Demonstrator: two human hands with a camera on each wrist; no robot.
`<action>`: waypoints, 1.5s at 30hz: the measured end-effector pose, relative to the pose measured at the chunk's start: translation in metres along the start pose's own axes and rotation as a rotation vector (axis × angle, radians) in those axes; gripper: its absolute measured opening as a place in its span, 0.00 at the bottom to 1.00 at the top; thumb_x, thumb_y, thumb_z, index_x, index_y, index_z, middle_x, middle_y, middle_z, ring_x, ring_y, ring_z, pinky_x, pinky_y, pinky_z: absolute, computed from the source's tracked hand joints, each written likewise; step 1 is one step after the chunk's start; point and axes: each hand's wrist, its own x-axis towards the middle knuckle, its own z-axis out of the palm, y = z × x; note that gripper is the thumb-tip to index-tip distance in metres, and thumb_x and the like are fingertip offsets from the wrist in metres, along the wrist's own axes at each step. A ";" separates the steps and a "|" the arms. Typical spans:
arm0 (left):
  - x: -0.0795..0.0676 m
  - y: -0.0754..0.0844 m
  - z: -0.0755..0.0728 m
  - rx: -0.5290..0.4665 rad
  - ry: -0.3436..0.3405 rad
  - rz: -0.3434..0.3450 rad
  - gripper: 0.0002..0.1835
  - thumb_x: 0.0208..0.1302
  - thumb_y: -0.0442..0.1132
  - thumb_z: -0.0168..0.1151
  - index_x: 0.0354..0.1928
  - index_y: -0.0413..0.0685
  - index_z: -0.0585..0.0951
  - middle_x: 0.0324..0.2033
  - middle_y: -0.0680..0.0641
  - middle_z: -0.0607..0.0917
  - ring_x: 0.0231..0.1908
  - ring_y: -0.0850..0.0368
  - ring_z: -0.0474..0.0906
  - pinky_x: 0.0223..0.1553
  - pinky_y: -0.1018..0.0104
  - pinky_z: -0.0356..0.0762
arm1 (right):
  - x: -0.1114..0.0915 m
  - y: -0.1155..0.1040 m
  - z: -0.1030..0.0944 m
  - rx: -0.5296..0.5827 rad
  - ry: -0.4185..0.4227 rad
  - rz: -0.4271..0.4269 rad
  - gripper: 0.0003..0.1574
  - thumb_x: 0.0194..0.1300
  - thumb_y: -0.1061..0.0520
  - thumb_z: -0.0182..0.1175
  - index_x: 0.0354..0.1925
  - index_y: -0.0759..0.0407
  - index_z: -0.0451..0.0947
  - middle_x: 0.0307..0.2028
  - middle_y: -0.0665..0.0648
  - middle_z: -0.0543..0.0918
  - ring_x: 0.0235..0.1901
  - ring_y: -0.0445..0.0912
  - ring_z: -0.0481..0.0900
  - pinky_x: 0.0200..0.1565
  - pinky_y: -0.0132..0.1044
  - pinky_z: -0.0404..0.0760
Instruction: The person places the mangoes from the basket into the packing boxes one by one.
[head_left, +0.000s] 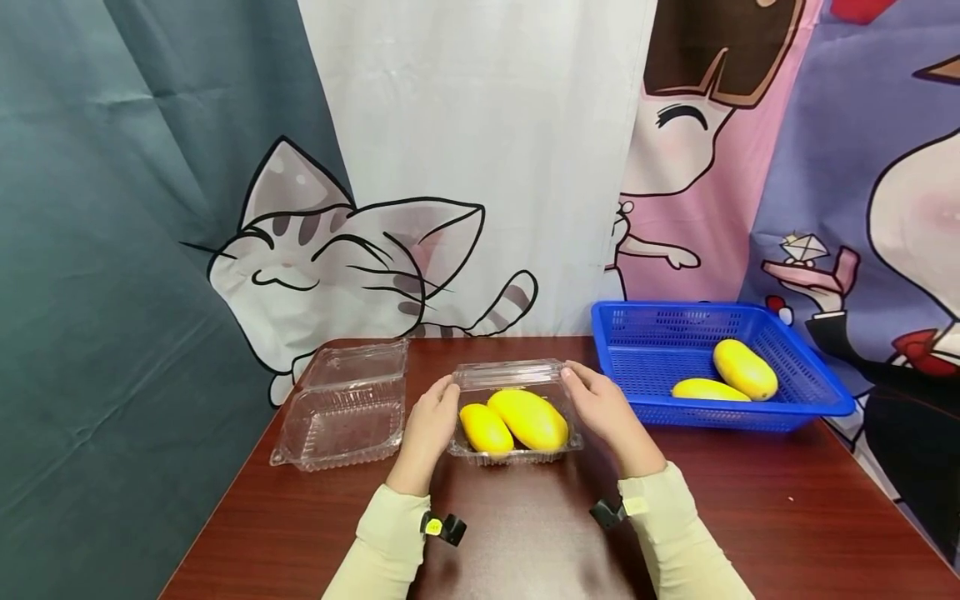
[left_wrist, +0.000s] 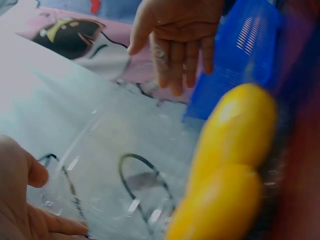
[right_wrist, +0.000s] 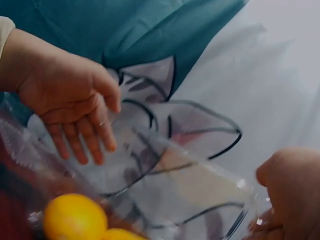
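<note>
Flanking the clear container (head_left: 525, 457) at the middle of the counter (head_left: 525, 533), the left hand (head_left: 431, 425) and right hand (head_left: 603, 408) are set at its opposite sides, near the raised lid (head_left: 510, 372). The fingers of both hands are extended and loosely straight; exact contact with the transparent lid cannot be told. Two yellow fruits lie in the container: the smaller fruit (head_left: 486, 428) at left, touching the larger fruit (head_left: 532, 419). A second clear container (head_left: 345, 429), lid raised, stands just beside the left hand and limits clearance on that side. On the right, a blue basket (head_left: 697, 412) stands near the right hand and holds an upper fruit (head_left: 745, 369) and a lower fruit (head_left: 708, 390). A printed curtain (head_left: 480, 125) bounds the rear edge of the counter. Black wrist devices are fitted at the left cuff (head_left: 396, 517) and right cuff (head_left: 658, 492).
</note>
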 end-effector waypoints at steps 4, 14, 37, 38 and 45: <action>0.008 -0.015 0.014 -0.082 0.052 0.004 0.28 0.75 0.48 0.47 0.72 0.46 0.72 0.66 0.40 0.77 0.66 0.40 0.71 0.66 0.41 0.65 | 0.010 0.014 0.014 0.088 0.018 0.020 0.36 0.81 0.41 0.40 0.75 0.58 0.63 0.70 0.64 0.70 0.71 0.61 0.65 0.70 0.59 0.60; 0.020 -0.056 0.040 -0.218 0.015 0.050 0.29 0.77 0.43 0.48 0.77 0.51 0.63 0.73 0.43 0.67 0.69 0.40 0.66 0.68 0.40 0.61 | 0.020 0.048 0.043 0.203 0.072 -0.008 0.32 0.81 0.49 0.43 0.76 0.59 0.61 0.73 0.63 0.66 0.73 0.59 0.60 0.72 0.57 0.58; 0.026 -0.090 0.052 -0.284 -0.118 0.226 0.29 0.80 0.34 0.41 0.79 0.42 0.55 0.78 0.39 0.53 0.78 0.44 0.46 0.74 0.42 0.45 | 0.017 0.070 0.070 0.498 0.294 -0.177 0.31 0.64 0.78 0.48 0.65 0.74 0.71 0.63 0.73 0.75 0.64 0.61 0.73 0.58 0.21 0.69; 0.026 -0.090 0.052 -0.282 -0.109 0.232 0.29 0.80 0.33 0.41 0.79 0.41 0.56 0.78 0.38 0.53 0.78 0.43 0.46 0.74 0.42 0.45 | 0.015 0.066 0.069 0.508 0.295 -0.184 0.30 0.64 0.78 0.48 0.64 0.76 0.71 0.62 0.75 0.75 0.64 0.63 0.72 0.59 0.22 0.70; 0.024 -0.087 0.055 -0.273 -0.053 0.168 0.28 0.80 0.36 0.40 0.79 0.47 0.58 0.77 0.45 0.60 0.77 0.46 0.52 0.74 0.45 0.49 | 0.004 0.048 0.062 0.510 0.287 -0.194 0.27 0.65 0.77 0.51 0.63 0.79 0.70 0.63 0.76 0.73 0.64 0.64 0.72 0.60 0.25 0.70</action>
